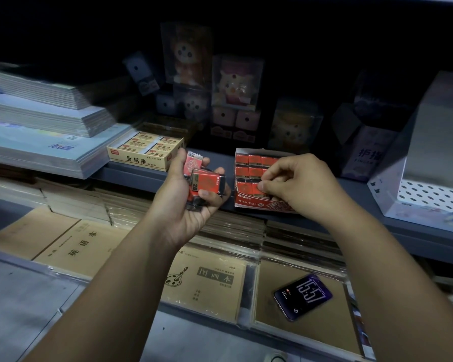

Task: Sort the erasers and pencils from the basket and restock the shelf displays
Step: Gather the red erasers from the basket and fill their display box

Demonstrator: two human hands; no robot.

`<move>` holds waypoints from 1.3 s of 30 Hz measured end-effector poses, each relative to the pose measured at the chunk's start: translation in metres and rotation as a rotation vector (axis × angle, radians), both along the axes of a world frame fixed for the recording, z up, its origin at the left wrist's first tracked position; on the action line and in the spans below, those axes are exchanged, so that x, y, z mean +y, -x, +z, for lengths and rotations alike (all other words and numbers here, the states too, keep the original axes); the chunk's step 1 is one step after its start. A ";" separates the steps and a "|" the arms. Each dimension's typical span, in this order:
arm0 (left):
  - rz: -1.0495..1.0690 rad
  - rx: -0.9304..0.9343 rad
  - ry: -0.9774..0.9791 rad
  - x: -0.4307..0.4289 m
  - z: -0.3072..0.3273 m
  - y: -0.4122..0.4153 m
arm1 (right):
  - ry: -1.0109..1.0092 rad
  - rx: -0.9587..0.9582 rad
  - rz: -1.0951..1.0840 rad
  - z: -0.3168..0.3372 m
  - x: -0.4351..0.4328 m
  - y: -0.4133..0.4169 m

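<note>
My left hand (186, 199) is palm up in front of the shelf and holds several red-wrapped erasers (207, 181) in its curled fingers. To its right, a red display box (256, 202) sits on the shelf edge, filled with rows of the same red erasers (251, 163). My right hand (296, 184) is over the front row of that box, its fingertips pinching one red eraser (258, 190) there. A yellow box of yellow-sleeved erasers (144, 152) stands to the left on the same shelf. No basket or pencils are in view.
Stacks of notebooks (42, 118) fill the shelf's left side. Boxed plush toys (236, 82) stand behind the eraser boxes, and a white perforated display (429, 184) is at right. Below lie brown exercise books (207, 280) and a phone (302, 296) with its screen lit.
</note>
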State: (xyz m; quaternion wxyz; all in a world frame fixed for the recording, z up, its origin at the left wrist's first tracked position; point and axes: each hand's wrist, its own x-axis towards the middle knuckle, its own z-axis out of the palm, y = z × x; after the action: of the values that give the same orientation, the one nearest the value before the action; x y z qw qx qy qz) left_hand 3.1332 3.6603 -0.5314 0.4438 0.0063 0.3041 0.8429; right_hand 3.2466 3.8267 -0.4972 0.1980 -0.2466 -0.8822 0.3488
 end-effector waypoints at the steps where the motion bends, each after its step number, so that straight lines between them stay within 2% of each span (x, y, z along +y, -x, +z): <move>1: 0.000 0.002 0.001 0.000 0.000 0.000 | 0.007 0.000 0.002 0.000 0.000 0.000; 8: 0.023 0.005 0.019 0.003 0.000 -0.003 | 0.017 0.015 -0.003 0.003 0.000 -0.001; 13: 0.037 0.013 0.037 0.004 0.001 -0.005 | -0.081 0.020 -0.005 0.001 -0.002 -0.002; 16: 0.044 0.013 0.050 0.004 0.002 -0.005 | -0.134 0.127 0.002 0.001 -0.015 0.002; 19: 0.056 0.016 0.048 0.004 0.000 -0.003 | -0.048 0.256 0.156 0.010 -0.033 0.006; 22: 0.046 0.031 0.044 0.004 -0.001 -0.003 | 0.051 0.228 0.340 0.015 -0.048 0.008; 29: 0.076 0.028 0.059 0.003 0.000 -0.003 | 0.042 0.216 0.318 0.008 -0.047 0.015; 33: 0.074 0.015 0.050 0.003 0.001 -0.004 | 0.130 0.255 0.317 0.010 -0.045 0.012; 37: 0.049 0.004 0.049 0.003 0.003 -0.005 | 0.469 0.379 0.301 0.016 -0.036 0.006; 39: 0.062 0.000 0.047 0.003 0.004 -0.006 | 0.551 0.404 0.243 0.019 -0.027 0.002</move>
State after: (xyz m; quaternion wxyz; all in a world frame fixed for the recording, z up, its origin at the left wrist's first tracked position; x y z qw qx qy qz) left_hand 3.1390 3.6637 -0.5273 0.4174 -0.0136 0.3239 0.8489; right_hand 3.2449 3.8000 -0.4787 0.2516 -0.1103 -0.7210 0.6362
